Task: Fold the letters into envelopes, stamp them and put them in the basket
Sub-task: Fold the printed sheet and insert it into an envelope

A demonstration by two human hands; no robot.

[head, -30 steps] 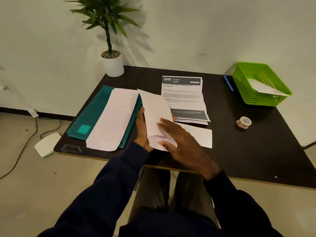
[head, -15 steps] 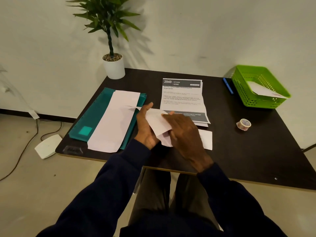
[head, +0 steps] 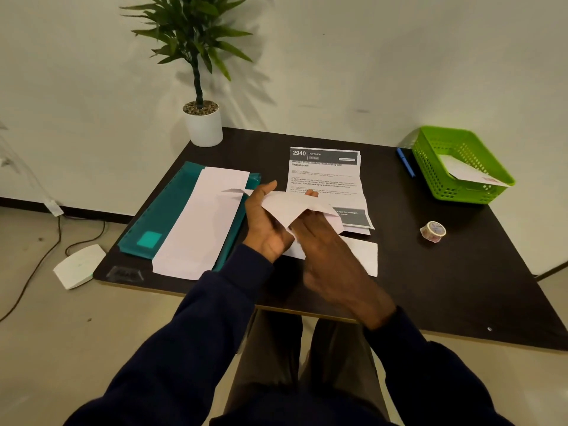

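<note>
Dark blue sleeves reach in over the near edge of the desk (head: 445, 296). The right hand (head: 333, 265) is blurred above a white envelope (head: 364, 255) lying flat on the desk. Its fingers are hidden under a folded white paper (head: 292, 207), so I cannot tell whether its grip has closed on it. The left hand (head: 264, 224) holds that paper up off the desk, thumb raised at its left edge and a fingertip showing past its far edge. To the left, a long white sheet (head: 203, 222) lies on a teal folder (head: 166, 210). Just beyond the hands sit printed letters (head: 325, 176). A tape roll (head: 432, 231) stands well apart to the right. At the far right, a blue pen (head: 405, 162) lies beside the green basket (head: 442, 187), which holds a second envelope (head: 467, 172). A potted plant (head: 203, 124) stands at the far left corner.
</note>
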